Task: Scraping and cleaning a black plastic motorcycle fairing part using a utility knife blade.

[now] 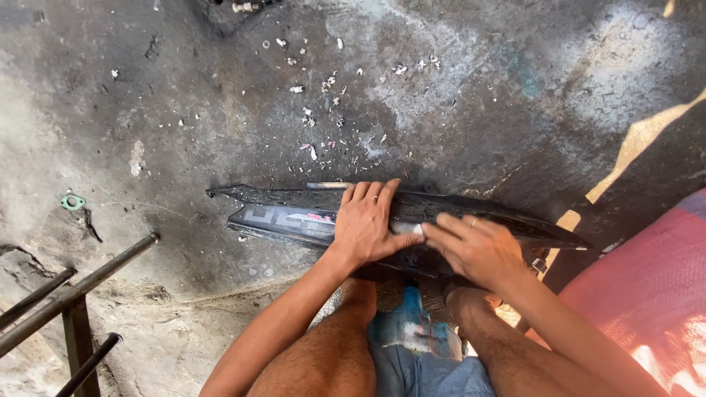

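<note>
A long black plastic body panel [294, 213] with a grey and red sticker lies on the dirty concrete floor in front of my knees. My left hand [366, 220] rests flat on its middle, fingers spread and pointing away, a ring on one finger. My right hand [476, 248] lies on the panel just to the right, fingertips touching a small pale strip [407, 229] next to my left thumb. What the strip is, I cannot tell. A thin metal rod [327, 185] lies along the panel's far edge.
A dark metal frame with bars [73, 290] stands at the lower left. A small green gasket [73, 201] lies on the floor at left. White scraps [323, 84] litter the floor beyond the panel. A red woven sack [647, 287] lies at right.
</note>
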